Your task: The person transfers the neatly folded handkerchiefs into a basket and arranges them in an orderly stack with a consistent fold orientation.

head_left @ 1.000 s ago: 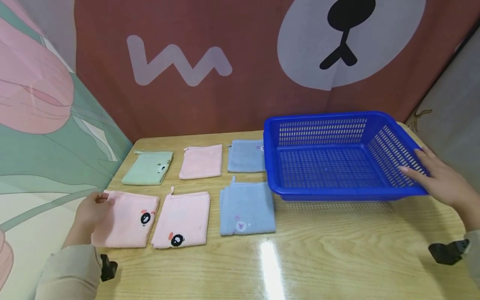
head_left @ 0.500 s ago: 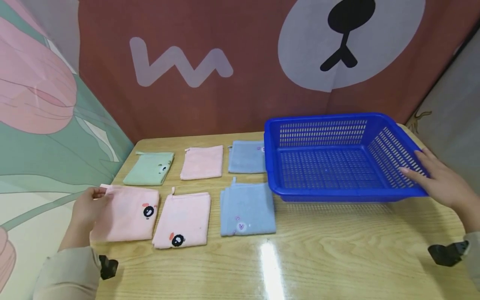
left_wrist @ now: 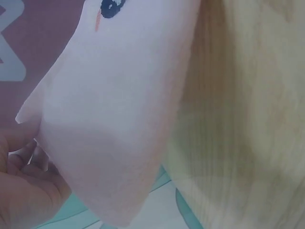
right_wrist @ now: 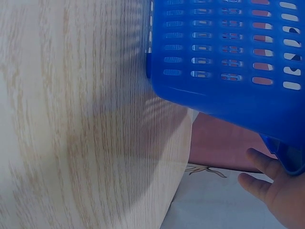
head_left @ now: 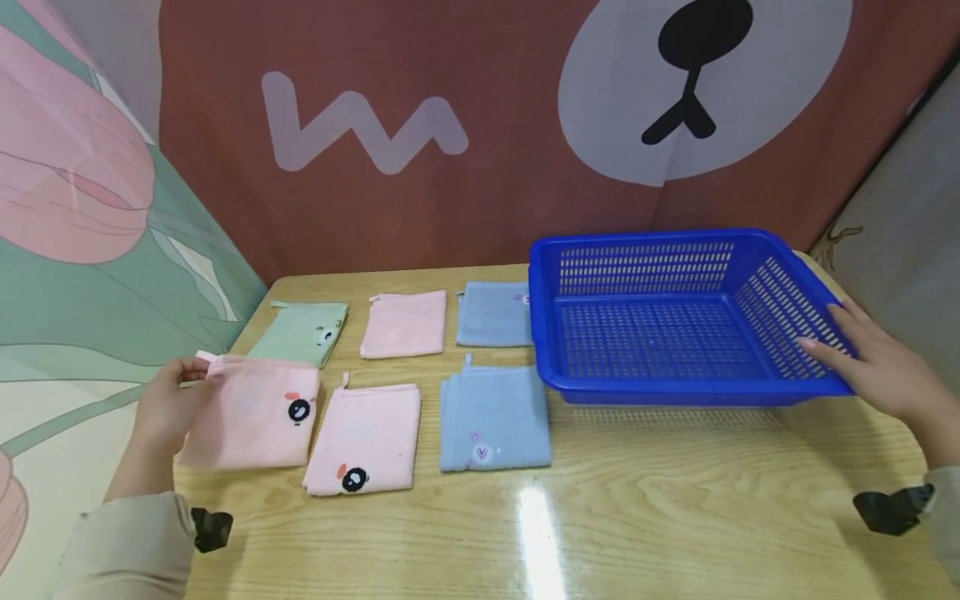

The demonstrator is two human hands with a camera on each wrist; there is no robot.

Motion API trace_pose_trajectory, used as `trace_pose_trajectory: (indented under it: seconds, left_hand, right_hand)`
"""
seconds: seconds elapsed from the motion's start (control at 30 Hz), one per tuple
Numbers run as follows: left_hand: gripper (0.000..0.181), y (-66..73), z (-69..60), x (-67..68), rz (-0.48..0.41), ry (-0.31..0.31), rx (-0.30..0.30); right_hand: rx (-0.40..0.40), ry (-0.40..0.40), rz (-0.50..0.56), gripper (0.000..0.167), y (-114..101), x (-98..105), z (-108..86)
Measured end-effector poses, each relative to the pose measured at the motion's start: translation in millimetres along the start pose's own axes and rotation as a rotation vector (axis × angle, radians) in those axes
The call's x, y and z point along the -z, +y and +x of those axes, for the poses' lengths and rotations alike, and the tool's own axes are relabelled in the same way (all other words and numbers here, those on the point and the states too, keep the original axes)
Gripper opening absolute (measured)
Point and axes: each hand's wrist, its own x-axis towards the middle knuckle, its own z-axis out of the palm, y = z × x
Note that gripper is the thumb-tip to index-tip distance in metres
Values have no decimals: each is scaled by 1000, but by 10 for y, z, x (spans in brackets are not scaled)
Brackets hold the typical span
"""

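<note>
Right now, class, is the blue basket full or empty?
Empty, as far as it shows: in the head view, the blue basket has nothing lying on its visible perforated bottom.

Right hand (right_wrist: 286, 195) seemingly grips blue basket (right_wrist: 214, 95); wooden table (right_wrist: 86, 119) beneath.

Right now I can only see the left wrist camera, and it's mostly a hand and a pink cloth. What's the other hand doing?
Observer: The right hand holds the blue basket by its right-hand rim.
Operator: Ooh! Are there any more cloths?
Observer: Yes, five more lie on the table: one green cloth, two other pink cloths and two blue cloths.
Operator: Which one is right behind mine?
Observer: The green one. In the head view, the held cloth hides a bit of its near edge.
</note>
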Motion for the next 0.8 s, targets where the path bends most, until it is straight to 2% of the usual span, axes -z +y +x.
trace_pose_trajectory:
  seconds: [0.23,0.33,0.43,0.5,0.67,0.8]
  left_hand:
    - [37,-161,140,-4,-30,40,4]
    - [39,-266,215,-8,-34,44,-20]
    - [35,-304,237,4,-36,56,-32]
    - [33,-251,197,22,-43,56,-42]
    - [23,32,-11,66,-80,55,-68]
    - [11,103,-47,78,-101,61,-72]
  right_hand:
    - [1,6,-7,73,18,-3,-7]
    - [-4,8,-11,73,20,-5,-11]
    - [-6,8,-13,73,21,-7,-14]
    - [-7,8,-12,73,22,-8,-13]
    - [-7,8,-6,73,15,-7,-3]
    - [-7,1,-6,73,17,-2,1]
